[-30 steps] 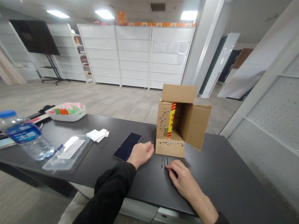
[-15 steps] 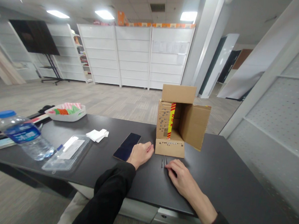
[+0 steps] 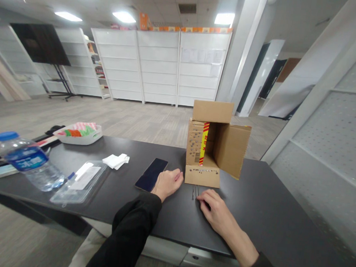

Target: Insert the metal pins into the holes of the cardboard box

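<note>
Curled into a loose fist, my left hand [image 3: 168,183] rests on the dark table beside a phone [image 3: 151,174]; nothing sticks out of its fingers. My right hand [image 3: 216,210] has thumb and fingertips pinched together at the near end of a thin metal rod [image 3: 198,189], one of several lying side by side on the table; their exact kind is too small to make out. Just beyond them stands an open cardboard box [image 3: 202,177], its front flap down. Small round dark and silvery spots mark the flap and the left panel.
A clear plastic case [image 3: 81,183], folded white tissue [image 3: 116,160] and a tilted-looking water bottle [image 3: 30,161] are on the left. Farther back sits a white basket [image 3: 81,140] with coloured packets. A perforated panel [image 3: 332,133] rises at the right.
</note>
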A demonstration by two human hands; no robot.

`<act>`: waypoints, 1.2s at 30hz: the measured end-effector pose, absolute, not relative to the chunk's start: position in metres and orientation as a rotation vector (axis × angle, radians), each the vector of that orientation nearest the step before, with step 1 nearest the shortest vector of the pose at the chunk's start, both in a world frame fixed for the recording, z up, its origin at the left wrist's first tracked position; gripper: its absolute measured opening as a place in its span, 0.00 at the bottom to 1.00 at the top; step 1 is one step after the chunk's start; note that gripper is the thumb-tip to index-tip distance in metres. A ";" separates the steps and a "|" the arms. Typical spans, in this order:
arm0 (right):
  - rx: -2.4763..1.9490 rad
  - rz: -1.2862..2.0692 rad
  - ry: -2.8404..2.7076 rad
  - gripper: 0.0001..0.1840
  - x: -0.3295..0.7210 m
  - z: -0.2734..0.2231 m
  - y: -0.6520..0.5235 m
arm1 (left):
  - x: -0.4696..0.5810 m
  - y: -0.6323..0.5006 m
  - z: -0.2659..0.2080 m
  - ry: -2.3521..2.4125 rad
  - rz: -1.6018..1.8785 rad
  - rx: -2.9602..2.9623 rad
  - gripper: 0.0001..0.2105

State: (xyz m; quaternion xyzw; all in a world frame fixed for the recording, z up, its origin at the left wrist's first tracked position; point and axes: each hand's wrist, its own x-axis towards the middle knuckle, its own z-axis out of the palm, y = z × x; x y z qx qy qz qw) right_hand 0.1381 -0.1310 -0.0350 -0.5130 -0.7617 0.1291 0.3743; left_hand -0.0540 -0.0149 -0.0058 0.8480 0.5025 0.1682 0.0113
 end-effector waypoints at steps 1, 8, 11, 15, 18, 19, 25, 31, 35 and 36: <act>-1.314 0.333 -1.951 0.11 0.138 -0.035 -0.131 | -0.054 -0.015 -0.005 1.564 0.527 2.642 0.16; -1.315 0.339 -1.955 0.11 0.138 -0.035 -0.131 | -0.053 -0.016 -0.004 1.558 0.549 2.634 0.16; -1.307 0.348 -1.939 0.11 0.138 -0.034 -0.132 | -0.053 -0.016 -0.006 1.552 0.556 2.640 0.16; -1.309 0.351 -1.880 0.11 0.141 -0.032 -0.133 | -0.054 -0.014 -0.009 1.556 0.562 2.651 0.16; -1.350 0.310 -1.890 0.10 0.147 -0.028 -0.130 | -0.054 -0.012 -0.010 1.556 0.562 2.655 0.16; -1.370 0.283 -1.903 0.10 0.150 -0.026 -0.128 | -0.054 -0.012 -0.010 1.554 0.564 2.655 0.16; -1.464 0.062 -1.927 0.09 0.160 -0.014 -0.103 | -0.054 -0.013 -0.009 1.556 0.556 2.653 0.16; -1.538 -0.151 -1.835 0.08 0.154 -0.014 -0.080 | -0.053 -0.013 -0.008 1.556 0.528 2.662 0.16; -1.558 -0.239 -1.758 0.09 0.146 -0.019 -0.069 | -0.054 -0.014 -0.006 1.554 0.524 2.660 0.16; -1.564 -0.255 -1.740 0.09 0.144 -0.020 -0.067 | -0.054 -0.014 -0.006 1.555 0.526 2.657 0.16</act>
